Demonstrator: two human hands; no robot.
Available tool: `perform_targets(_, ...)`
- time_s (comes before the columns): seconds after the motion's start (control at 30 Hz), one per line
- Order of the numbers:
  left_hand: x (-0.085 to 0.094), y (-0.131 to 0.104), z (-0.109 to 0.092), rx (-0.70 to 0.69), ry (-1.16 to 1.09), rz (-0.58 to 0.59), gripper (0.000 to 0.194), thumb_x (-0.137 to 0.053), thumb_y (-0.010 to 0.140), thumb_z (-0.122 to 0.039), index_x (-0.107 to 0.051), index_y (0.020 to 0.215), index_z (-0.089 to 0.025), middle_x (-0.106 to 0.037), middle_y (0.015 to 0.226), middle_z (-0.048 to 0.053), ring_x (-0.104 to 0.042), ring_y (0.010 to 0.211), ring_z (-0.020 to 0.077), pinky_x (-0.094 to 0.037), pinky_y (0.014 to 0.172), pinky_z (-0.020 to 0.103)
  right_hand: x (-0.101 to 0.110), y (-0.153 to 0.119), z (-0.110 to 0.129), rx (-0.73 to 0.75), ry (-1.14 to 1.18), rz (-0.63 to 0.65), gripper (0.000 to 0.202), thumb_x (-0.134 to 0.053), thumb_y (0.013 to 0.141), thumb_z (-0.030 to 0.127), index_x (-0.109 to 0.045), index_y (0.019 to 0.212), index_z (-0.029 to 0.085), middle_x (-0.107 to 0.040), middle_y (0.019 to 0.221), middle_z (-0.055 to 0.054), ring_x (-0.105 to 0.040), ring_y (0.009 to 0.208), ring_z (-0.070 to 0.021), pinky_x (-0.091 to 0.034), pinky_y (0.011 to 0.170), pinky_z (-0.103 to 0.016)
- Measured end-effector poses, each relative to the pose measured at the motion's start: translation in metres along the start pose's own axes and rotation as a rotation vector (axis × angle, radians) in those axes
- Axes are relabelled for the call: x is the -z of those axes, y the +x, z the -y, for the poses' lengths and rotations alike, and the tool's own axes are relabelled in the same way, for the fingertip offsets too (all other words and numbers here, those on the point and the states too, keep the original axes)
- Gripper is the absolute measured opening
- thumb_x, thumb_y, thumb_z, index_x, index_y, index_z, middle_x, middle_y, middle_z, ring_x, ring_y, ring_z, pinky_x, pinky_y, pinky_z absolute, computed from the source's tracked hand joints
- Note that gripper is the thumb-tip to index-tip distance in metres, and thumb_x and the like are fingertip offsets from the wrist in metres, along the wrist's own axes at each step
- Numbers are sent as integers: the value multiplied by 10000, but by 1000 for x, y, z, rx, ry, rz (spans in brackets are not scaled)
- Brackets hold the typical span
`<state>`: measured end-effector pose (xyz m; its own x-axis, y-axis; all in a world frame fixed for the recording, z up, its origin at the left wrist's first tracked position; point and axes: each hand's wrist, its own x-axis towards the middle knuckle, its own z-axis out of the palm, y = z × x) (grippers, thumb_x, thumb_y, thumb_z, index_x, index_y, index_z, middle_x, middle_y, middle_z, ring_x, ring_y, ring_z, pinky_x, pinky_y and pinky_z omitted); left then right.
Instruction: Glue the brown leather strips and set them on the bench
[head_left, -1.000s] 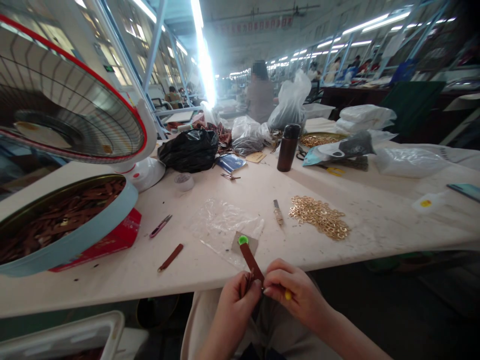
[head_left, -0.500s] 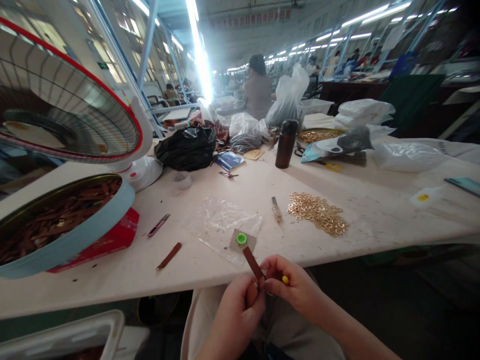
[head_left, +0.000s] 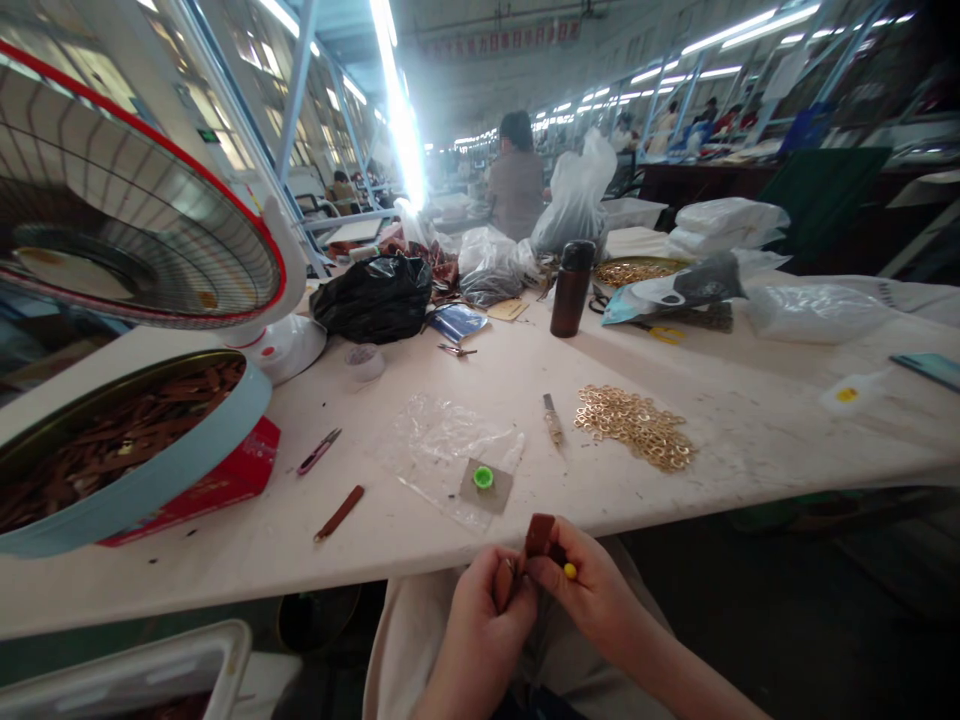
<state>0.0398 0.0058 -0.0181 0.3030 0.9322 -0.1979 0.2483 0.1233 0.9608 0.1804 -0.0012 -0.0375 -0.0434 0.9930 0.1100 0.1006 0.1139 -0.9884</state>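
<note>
No text is legible — the far banner (head_left: 531, 37) is blurred.

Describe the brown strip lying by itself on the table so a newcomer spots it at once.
Start at the big fan on the left, then the round blue tub in front of it. Right of the tub on the table, between the pink snips and the front edge, lies the strip. Unlike the heaped strips or the held strip, it lies alone.
</note>
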Motion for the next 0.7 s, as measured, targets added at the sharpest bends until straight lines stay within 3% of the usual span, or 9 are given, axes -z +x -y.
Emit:
perform_targets(0.17, -1, 0, 4, -67, 29, -96, 219, -486, 714, -273, -325, 574, -224, -270, 547, -73, -257, 531, 103, -263, 510, 239, -3, 1, 5, 8, -19, 11, 174, -531, 828, 348, -536, 760, 188, -549, 693, 0, -491, 650, -160, -398, 581, -244)
perform_targets(0.4, -4, 6, 5, -74, -62, -53, 303, -498, 709, -277, -251, 539, -235, -244, 527, -80, -230, 512, 94, -230, 487, 242, -5, -2, 5, 122, -54, -98, 130, -500, 839, 278, -586, 864, 183, -605, 755, -23, -540, 677, -172, -438, 621, -250)
perform_targets(0.57, -5, 5, 2, -81, -126, -56, 278, -496, 711, -276, -266, 562, -228, -301, 563, -62, -281, 545, 101, -281, 528, 241, -8, 0, 7, 73, 28, -135, 198, -514, 850, 347, -600, 875, 171, -632, 788, -35, -556, 694, -176, -446, 639, -255)
perform_targets(0.7, -4, 3, 1, -81, -128, -90, 257, -490, 722, -292, -285, 583, -224, -318, 586, -52, -305, 567, 108, -308, 553, 239, -9, 6, 16, -53, 237, -31, 316, -539, 832, 469, -597, 895, 164, -634, 817, -43, -564, 764, -196, -454, 723, -288)
